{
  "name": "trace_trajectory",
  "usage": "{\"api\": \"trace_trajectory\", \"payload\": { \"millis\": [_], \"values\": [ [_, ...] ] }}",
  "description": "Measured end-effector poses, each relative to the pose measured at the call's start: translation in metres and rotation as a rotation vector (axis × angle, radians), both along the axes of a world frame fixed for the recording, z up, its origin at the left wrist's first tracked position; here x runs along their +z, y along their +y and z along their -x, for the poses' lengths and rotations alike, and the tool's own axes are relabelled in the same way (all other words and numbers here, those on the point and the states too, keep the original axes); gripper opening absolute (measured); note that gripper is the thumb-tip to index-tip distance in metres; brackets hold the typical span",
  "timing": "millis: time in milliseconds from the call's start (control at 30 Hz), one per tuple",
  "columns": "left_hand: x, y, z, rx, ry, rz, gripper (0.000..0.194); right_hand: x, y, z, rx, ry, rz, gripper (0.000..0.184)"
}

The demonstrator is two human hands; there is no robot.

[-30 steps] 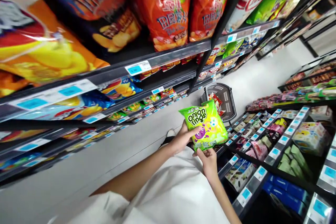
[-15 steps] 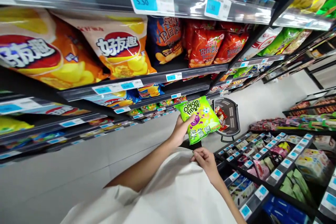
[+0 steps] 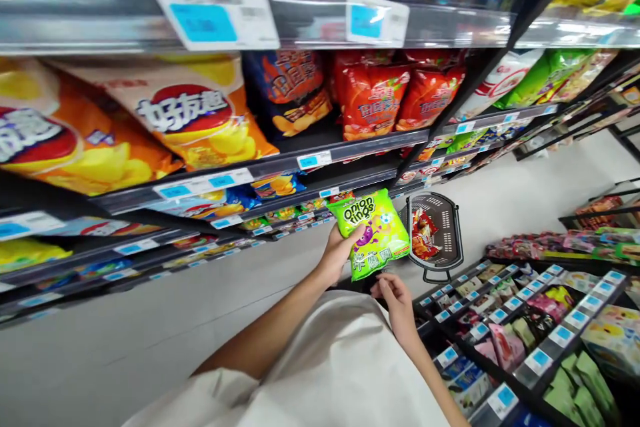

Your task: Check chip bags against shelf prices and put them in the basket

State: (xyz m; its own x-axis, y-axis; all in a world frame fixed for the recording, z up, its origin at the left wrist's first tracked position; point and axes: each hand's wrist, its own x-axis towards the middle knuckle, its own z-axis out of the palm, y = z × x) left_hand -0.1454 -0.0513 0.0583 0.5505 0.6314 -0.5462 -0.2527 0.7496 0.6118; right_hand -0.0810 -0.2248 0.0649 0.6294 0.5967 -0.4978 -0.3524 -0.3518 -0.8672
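Note:
My left hand (image 3: 339,255) is closed on the left side of a bright green bag of onion rings (image 3: 376,235), thumb across its front. The printed face is turned up toward me, with purple and white figures on it. My right hand (image 3: 396,295) hangs just below the bag's lower right corner, beside the hem of the white shirt (image 3: 345,347). Its fingers are loosely curled and apart, and nothing shows in them. Past the bag, a black shopping basket (image 3: 453,233) stands on the floor with red snack packets (image 3: 425,235) inside.
On the left, shelves hold large orange potato chip bags (image 3: 200,120) and red snack bags (image 3: 375,103) behind price tags (image 3: 315,160). A low display of boxed and bagged sweets (image 3: 507,343) is close on the right. Pale floor (image 3: 165,327) runs between them.
The view has shifted slightly, and the basket's contents show more beside the bag. My right hand has come away from the shirt hem and its fingers have loosened. My left hand keeps its hold.

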Motion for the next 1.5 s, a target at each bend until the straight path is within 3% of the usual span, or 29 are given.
{"api": "trace_trajectory", "payload": {
  "millis": [167,333,467,567,767,933,1033,1167,1300,1400,1500],
  "values": [
    [-0.005,-0.014,-0.038,-0.023,0.124,-0.148,0.074,-0.019,-0.015,-0.052,-0.288,0.137,-0.014,0.047],
    [-0.005,-0.037,-0.094,-0.105,0.289,-0.369,0.069,-0.026,-0.039,-0.116,-0.432,0.135,-0.065,0.046],
    [-0.003,-0.061,-0.145,-0.225,0.329,-0.536,0.078,-0.022,-0.058,-0.176,-0.508,0.059,-0.018,0.052],
    [-0.002,-0.078,-0.176,-0.354,0.356,-0.652,0.085,-0.015,-0.068,-0.218,-0.495,0.020,-0.004,0.062],
    [0.012,-0.092,-0.217,-0.524,0.351,-0.751,0.081,0.004,-0.074,-0.268,-0.279,-0.069,-0.151,0.067],
    [0.017,-0.091,-0.244,-0.529,0.273,-0.626,0.079,0.009,-0.075,-0.289,-0.147,-0.233,-0.159,0.057],
    [0.005,-0.089,-0.262,-0.567,0.221,-0.596,0.077,0.002,-0.073,-0.306,-0.176,-0.328,-0.071,0.047],
    [-0.018,-0.081,-0.292,-0.513,0.259,-0.525,0.077,-0.008,-0.067,-0.339,-0.288,-0.384,-0.027,0.043],
    [-0.025,-0.065,-0.328,-0.573,0.159,-0.280,0.071,-0.010,-0.051,-0.383,-0.274,-0.416,0.017,0.038],
    [-0.016,-0.044,-0.356,-0.531,0.083,-0.043,0.065,-0.007,-0.032,-0.418,-0.255,-0.445,0.026,0.036],
    [-0.005,-0.018,-0.385,-0.512,-0.005,0.294,0.052,-0.006,-0.010,-0.450,-0.239,-0.519,0.034,0.029]
  ]
}}
